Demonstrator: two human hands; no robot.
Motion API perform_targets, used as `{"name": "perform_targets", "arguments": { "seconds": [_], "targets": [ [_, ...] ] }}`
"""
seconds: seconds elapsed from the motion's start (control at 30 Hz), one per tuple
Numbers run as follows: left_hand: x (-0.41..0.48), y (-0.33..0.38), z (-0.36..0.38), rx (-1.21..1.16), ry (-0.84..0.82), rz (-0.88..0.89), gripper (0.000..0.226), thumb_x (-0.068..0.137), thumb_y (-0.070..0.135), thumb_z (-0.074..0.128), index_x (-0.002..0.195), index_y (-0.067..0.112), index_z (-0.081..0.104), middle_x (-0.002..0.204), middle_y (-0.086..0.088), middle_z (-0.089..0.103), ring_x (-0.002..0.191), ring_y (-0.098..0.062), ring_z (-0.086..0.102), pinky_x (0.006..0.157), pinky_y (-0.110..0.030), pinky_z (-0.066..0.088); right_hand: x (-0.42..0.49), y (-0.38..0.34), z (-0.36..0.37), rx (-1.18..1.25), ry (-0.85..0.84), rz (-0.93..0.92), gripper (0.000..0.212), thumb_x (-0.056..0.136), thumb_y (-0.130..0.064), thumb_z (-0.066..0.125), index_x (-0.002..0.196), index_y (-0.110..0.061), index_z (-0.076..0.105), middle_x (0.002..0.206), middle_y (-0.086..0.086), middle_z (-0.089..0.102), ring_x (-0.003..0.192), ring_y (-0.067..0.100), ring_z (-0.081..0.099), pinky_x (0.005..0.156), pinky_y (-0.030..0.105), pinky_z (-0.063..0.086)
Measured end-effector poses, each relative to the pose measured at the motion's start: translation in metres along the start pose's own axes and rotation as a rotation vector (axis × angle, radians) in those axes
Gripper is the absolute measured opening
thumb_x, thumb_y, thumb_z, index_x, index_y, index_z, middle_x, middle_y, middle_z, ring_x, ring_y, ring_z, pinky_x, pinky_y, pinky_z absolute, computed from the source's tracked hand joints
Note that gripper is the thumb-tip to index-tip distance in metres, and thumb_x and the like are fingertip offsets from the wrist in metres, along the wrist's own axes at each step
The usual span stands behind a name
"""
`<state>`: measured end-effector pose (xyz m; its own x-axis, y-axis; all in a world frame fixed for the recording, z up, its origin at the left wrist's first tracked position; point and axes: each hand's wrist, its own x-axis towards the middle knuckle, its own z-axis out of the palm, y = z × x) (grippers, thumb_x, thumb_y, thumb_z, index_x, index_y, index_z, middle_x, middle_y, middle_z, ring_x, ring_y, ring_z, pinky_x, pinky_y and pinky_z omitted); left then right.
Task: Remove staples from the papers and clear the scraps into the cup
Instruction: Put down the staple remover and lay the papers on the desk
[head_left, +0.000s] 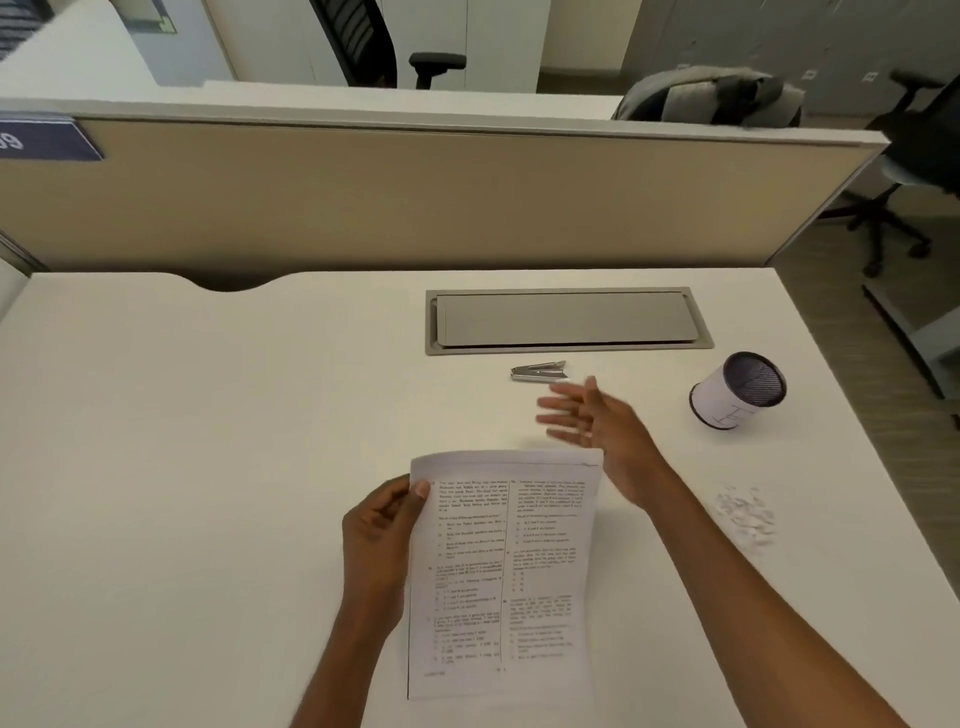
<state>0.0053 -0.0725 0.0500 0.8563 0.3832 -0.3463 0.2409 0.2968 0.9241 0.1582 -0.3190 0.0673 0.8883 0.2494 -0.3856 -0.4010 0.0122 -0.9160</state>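
The left hand (382, 535) pinches the papers (504, 571) by their left edge, thumb on top, keeping the stapled top end turned toward the other hand. The right hand (597, 421) is open and empty, fingers spread, just short of the staple remover (537, 371) lying on the worktop (208, 441), likely reaching for it. The cup (737, 389) stands to the right, with a pile of scraps (745, 514) nearer, within easy sweeping range

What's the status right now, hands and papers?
Left hand grips the papers by their left edge. Right hand open, empty, near the staple remover. Scraps on desk, cup upright. Nothing in the way.
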Motion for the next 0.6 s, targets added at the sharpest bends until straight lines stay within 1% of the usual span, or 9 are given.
{"name": "perform_targets", "arguments": {
  "seconds": [0.07,0.1,0.17,0.23,0.3,0.37,0.47,0.53,0.6],
  "targets": [
    [-0.006,0.009,-0.003,-0.059,0.019,0.042,0.015,0.102,0.013,0.068,0.103,0.012,0.083,0.101,-0.016,0.083,0.09,-0.034,0.079,0.082,-0.046,0.066,-0.04,0.007,0.001,0.197,-0.198,0.167,0.081,0.103,-0.066,0.018,0.142,-0.009,0.059,0.141,0.019,0.064,0.13,0.036,0.062,0.113,0.053,0.043],
    [-0.009,0.014,-0.004,-0.083,0.029,0.062,0.015,0.103,0.013,0.067,0.102,0.013,0.082,0.099,-0.014,0.083,0.089,-0.031,0.078,0.081,-0.045,0.066,-0.059,0.012,0.004,0.264,-0.267,0.205,0.086,0.1,-0.07,0.013,0.143,-0.011,0.059,0.143,0.02,0.062,0.132,0.036,0.059,0.113,0.054,0.041],
    [-0.015,0.025,-0.003,-0.121,0.046,0.095,0.016,0.104,0.014,0.066,0.099,0.015,0.081,0.095,-0.007,0.082,0.086,-0.024,0.076,0.078,-0.042,0.062,-0.091,0.021,0.014,0.294,-0.32,0.205,0.082,0.099,-0.067,0.012,0.147,-0.018,0.057,0.146,0.018,0.061,0.135,0.035,0.058,0.113,0.055,0.044],
    [-0.022,0.036,-0.003,-0.147,0.062,0.11,0.018,0.105,0.016,0.065,0.097,0.019,0.08,0.09,-0.003,0.08,0.081,-0.02,0.074,0.078,-0.042,0.058,-0.114,0.026,0.026,0.184,-0.288,0.137,0.065,0.103,-0.056,0.023,0.149,-0.021,0.053,0.146,0.012,0.062,0.136,0.031,0.059,0.112,0.053,0.047],
    [-0.029,0.045,-0.003,-0.161,0.05,0.126,0.017,0.106,0.016,0.064,0.099,0.02,0.079,0.091,-0.006,0.081,0.08,-0.022,0.075,0.078,-0.043,0.06,-0.131,0.028,0.038,0.034,-0.205,0.039,0.043,0.105,-0.038,0.047,0.142,-0.02,0.06,0.138,0.007,0.069,0.129,0.029,0.065,0.107,0.05,0.053],
    [-0.039,0.053,-0.005,-0.153,0.0,0.152,0.016,0.107,0.015,0.063,0.105,0.018,0.078,0.095,-0.01,0.082,0.082,-0.024,0.077,0.075,-0.041,0.064,-0.142,0.029,0.049,-0.058,-0.093,-0.032,0.03,0.1,-0.026,0.065,0.129,-0.02,0.069,0.125,0.004,0.076,0.118,0.028,0.072,0.097,0.046,0.06],
    [-0.054,0.058,-0.012,-0.088,-0.129,0.166,0.015,0.105,0.013,0.064,0.11,0.014,0.079,0.103,-0.012,0.083,0.093,-0.029,0.08,0.078,-0.04,0.067,-0.156,0.03,0.062,-0.034,0.014,-0.083,0.024,0.099,-0.021,0.068,0.122,-0.019,0.073,0.117,0.001,0.079,0.11,0.023,0.075,0.087,0.035,0.063],
    [-0.063,0.057,-0.019,-0.034,-0.172,0.151,0.013,0.101,0.012,0.069,0.108,0.011,0.081,0.107,-0.012,0.083,0.103,-0.035,0.079,0.081,-0.035,0.066,-0.164,0.031,0.067,-0.018,0.059,-0.116,0.023,0.1,-0.019,0.066,0.122,-0.019,0.074,0.118,0.0,0.079,0.111,0.02,0.074,0.091,0.034,0.062],
    [-0.072,0.055,-0.024,0.038,-0.171,0.162,0.014,0.099,0.009,0.072,0.106,0.015,0.083,0.105,-0.006,0.085,0.105,-0.03,0.08,0.08,-0.026,0.063,-0.17,0.034,0.071,-0.023,0.077,-0.145,0.022,0.101,-0.02,0.065,0.12,-0.021,0.075,0.117,0.002,0.078,0.111,0.022,0.073,0.097,0.04,0.06]
  ]
}}
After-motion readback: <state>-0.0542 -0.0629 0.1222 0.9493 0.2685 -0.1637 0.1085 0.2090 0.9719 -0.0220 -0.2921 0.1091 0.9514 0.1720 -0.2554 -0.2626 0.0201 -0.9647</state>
